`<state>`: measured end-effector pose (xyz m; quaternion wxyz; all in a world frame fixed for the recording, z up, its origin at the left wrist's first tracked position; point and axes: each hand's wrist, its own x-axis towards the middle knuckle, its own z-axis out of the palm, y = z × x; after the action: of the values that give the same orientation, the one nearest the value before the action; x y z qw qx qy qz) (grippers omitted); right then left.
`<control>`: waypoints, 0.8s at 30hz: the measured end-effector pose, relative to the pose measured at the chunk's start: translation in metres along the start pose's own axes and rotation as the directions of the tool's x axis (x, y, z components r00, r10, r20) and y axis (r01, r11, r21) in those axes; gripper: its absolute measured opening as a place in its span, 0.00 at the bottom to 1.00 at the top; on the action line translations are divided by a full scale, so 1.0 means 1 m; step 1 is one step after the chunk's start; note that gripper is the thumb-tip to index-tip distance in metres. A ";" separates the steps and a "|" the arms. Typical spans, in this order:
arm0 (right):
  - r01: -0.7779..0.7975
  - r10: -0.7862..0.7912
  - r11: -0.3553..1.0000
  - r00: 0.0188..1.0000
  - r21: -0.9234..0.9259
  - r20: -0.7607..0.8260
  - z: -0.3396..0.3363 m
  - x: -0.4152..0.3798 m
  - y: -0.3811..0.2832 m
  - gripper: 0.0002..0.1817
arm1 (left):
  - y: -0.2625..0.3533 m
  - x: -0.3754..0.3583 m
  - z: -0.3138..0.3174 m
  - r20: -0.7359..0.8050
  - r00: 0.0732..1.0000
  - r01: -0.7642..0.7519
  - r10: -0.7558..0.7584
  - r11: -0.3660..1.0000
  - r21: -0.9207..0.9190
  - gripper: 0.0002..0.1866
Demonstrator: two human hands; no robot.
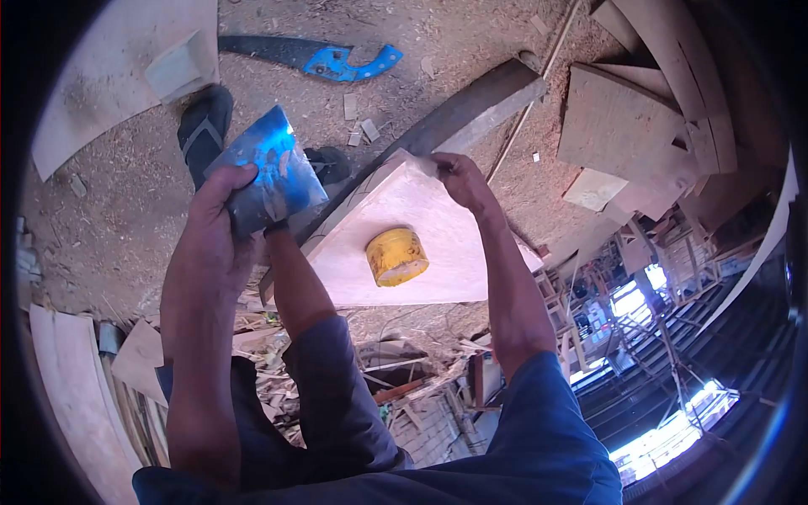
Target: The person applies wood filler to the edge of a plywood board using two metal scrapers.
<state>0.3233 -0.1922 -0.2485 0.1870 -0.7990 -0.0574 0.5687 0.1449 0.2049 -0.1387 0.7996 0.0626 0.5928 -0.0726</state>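
Note:
My left hand [225, 198] grips a flat rectangular plate [273, 172], blue with grey worn patches, its thumb lying across the face. The plate is tilted above the ground near a sandalled foot [206, 126]. My right hand [461, 178] has its fingers curled at the top edge of a pale wooden board [454, 244]; the fingertips are partly hidden. On the board's face sits a yellow round tub [397, 257] with dark smears. The board rests against a long dark wooden beam [471, 109].
A handsaw [349, 63] with a blue handle lies on the sawdust-covered ground. Plywood offcuts [619, 118] are piled at the right, and curved pale panels [84, 379] stand at the left. Wood scraps [396, 362] are heaped below the board.

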 end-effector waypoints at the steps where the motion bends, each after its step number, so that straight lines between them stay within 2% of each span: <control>1: 0.010 -0.008 0.999 0.998 0.032 -0.060 0.002 0.003 0.003 0.20 | -0.001 0.000 -0.001 0.014 1.000 0.000 -0.001 1.000 0.019 0.15; 4: -0.020 0.018 0.998 0.999 -0.067 -0.031 -0.015 0.024 -0.020 0.19 | -0.006 0.000 -0.002 -0.012 0.999 -0.036 0.037 0.996 0.077 0.14; 7: -0.037 0.058 0.994 0.979 -0.106 0.197 -0.024 0.066 0.000 0.21 | -0.013 0.001 -0.016 -0.024 0.999 -0.036 0.040 0.988 0.151 0.14; 9: -0.115 0.124 0.950 0.992 -0.289 0.014 -0.022 0.078 -0.015 0.23 | -0.019 -0.005 -0.017 -0.045 0.995 -0.074 0.086 0.975 0.211 0.14; 11: -0.193 0.198 0.934 0.980 -0.300 -0.014 0.001 0.101 0.011 0.23 | -0.022 -0.014 -0.018 -0.071 0.990 -0.096 0.119 0.958 0.268 0.14; 13: -0.099 0.114 0.851 0.993 -0.515 -0.001 0.004 0.096 -0.004 0.24 | -0.022 -0.026 -0.019 -0.096 0.983 -0.124 0.159 0.944 0.304 0.14; 16: 0.005 0.138 0.897 0.947 -0.442 0.290 -0.035 0.059 -0.046 0.24 | -0.013 -0.061 -0.019 -0.067 0.981 -0.143 0.184 0.907 0.395 0.14; 19: -0.130 0.137 0.990 0.972 -0.051 0.191 -0.059 -0.001 -0.052 0.24 | 0.003 -0.096 -0.021 -0.059 0.975 -0.164 0.213 0.878 0.450 0.15; 22: 0.004 -0.015 0.926 1.000 0.378 0.028 -0.077 -0.096 -0.055 0.30 | 0.012 -0.137 0.013 0.003 0.991 -0.121 0.137 0.865 0.487 0.15; 24: 0.093 -0.030 0.878 0.990 0.469 -0.140 -0.082 -0.176 -0.083 0.29 | 0.011 -0.151 0.027 0.005 0.994 -0.095 0.105 0.883 0.460 0.16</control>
<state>0.3483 -0.1882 -0.0386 0.3981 -0.7617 0.0702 0.5064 0.1295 0.2165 0.0135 0.7589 0.2812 0.5626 -0.1689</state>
